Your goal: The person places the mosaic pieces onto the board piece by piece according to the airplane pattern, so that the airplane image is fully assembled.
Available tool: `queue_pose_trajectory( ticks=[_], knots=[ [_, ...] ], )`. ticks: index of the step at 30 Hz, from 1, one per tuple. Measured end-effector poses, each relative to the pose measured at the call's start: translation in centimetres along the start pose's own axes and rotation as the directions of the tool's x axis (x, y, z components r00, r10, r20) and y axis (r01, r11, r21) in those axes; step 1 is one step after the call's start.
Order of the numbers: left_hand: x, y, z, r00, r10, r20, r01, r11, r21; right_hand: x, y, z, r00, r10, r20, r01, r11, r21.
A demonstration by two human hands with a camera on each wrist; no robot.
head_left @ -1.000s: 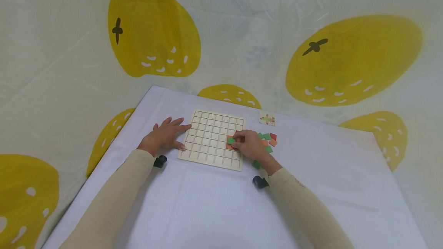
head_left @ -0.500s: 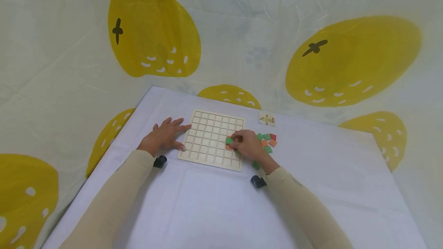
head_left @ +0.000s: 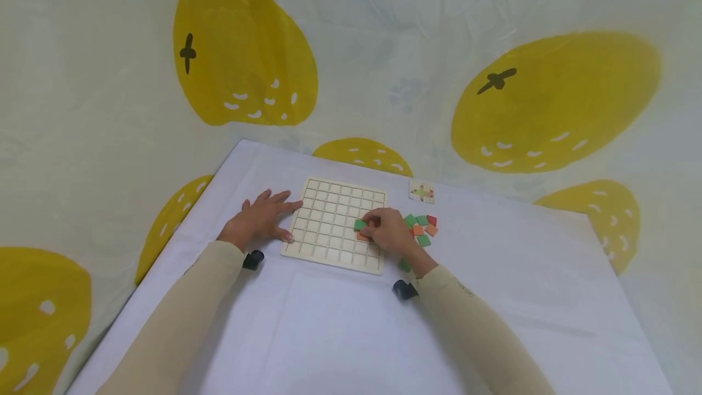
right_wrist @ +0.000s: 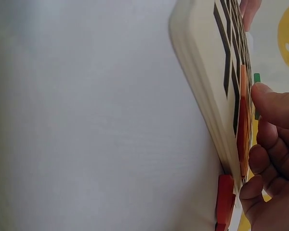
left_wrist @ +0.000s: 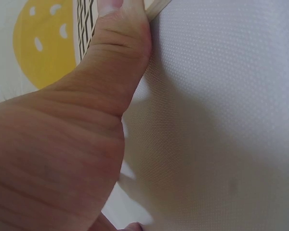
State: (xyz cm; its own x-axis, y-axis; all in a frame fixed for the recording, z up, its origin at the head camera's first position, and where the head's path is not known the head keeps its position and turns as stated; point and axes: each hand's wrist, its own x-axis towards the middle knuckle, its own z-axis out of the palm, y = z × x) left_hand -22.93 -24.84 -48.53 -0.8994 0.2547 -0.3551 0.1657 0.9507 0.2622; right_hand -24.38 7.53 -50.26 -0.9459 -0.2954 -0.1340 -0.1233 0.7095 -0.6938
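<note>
R hand (head_left: 390, 231) pinches a flat green sq. tile (head_left: 359, 225) btwn thumb & fingers, held just above R portion of the pale wooden sq. grid board (head_left: 329, 218). L hand (head_left: 260, 218) is spread, w/ thumb & fingertip contacting board's L edge. Loose red, orange & green tiles (head_left: 418, 230) lie R of board on white cloth (head_left: 340, 328).

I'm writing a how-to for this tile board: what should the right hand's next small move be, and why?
Probably lower the thin green square tile flat onto the pale wooden gridded board: the right hand pinches it just above the surface, near a flat orange tile, while the left hand touches the board's left edge, which may steady it.
</note>
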Motion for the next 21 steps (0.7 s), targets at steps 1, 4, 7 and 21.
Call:
queue_pose_trajectory(
  ticks=[1, 4, 7, 21],
  knots=[
    [-0.01, 0.03, -0.01, 1.0, 0.001, 0.0, -0.001, 1.0, -0.003, 0.02, -0.01, 0.04, 1.0, 0.001, -0.001, -0.001, 1.0, -0.004],
    [-0.09, 0.08, -0.05, 1.0, 0.0, 0.0, 0.0, 1.0, -0.007, 0.08, -0.06, 0.17, 1.0, 0.002, -0.003, -0.003, 1.0, -0.01],
    [-0.17, 0.08, -0.1, 1.0, -0.001, -0.007, 0.001, 1.0, 0.003, 0.18, -0.08, 0.26, 1.0, -0.008, -0.005, 0.008, 1.0, -0.007],
    [-0.2, 0.09, 0.01, 1.0, 0.003, -0.02, -0.003, 1.0, 0.004, 0.77, 0.06, 0.72, 1.0, -0.019, -0.021, 0.019, 1.0, -0.009]
  ],
)
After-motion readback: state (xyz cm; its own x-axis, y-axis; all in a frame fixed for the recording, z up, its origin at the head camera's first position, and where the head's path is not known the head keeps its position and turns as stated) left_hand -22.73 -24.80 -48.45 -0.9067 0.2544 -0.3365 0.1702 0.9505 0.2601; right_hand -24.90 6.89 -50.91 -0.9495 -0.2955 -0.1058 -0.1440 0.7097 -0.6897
